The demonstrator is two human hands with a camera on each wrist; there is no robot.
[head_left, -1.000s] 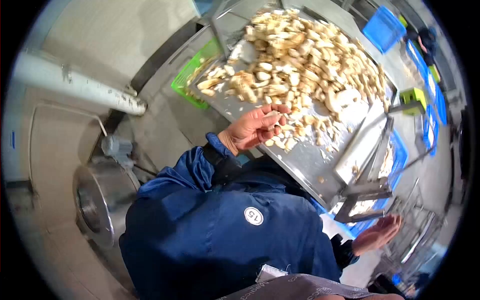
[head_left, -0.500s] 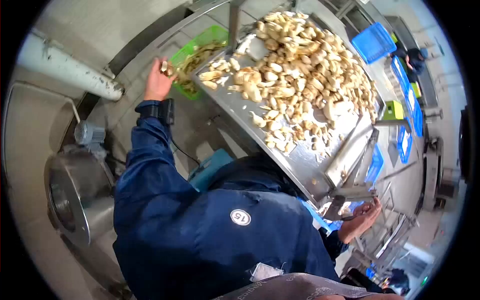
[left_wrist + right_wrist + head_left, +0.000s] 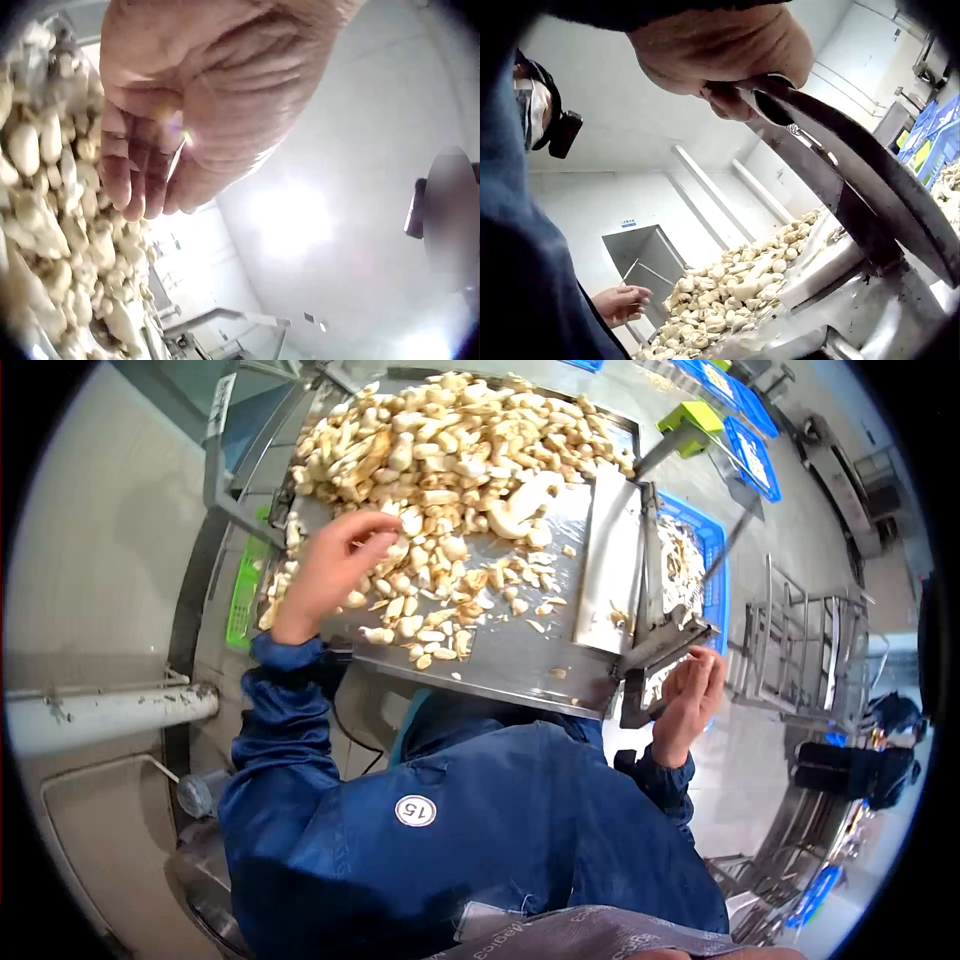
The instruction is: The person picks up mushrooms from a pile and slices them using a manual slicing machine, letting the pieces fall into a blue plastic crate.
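A large heap of pale king oyster mushrooms [image 3: 450, 450] covers much of a steel table [image 3: 510, 670]. My left hand [image 3: 325, 570] hovers over the heap's near left side, thumb and fingers loosely bent. In the left wrist view nothing shows in the left hand [image 3: 217, 97], with the mushrooms [image 3: 45, 225] beyond its fingertips. At the table's right corner my right hand [image 3: 690, 695] is at a mounted cutter. The right wrist view shows the right hand [image 3: 727, 49] gripping the handle end of the long, curved cutter blade [image 3: 885, 180]; some fingers are hidden.
A shiny steel plate [image 3: 610, 560] slopes beside the cutter. Beyond it stands a blue basket [image 3: 716, 550] holding cut pieces. The green basket [image 3: 245, 590] is left of the table. A metal rack [image 3: 800, 645] stands at right, a white pipe [image 3: 120, 715] at left.
My left hand went out to the green basket with a small mushroom piece, then came back over the heap without it. The right hand moved up to the cutter. The head view turned.
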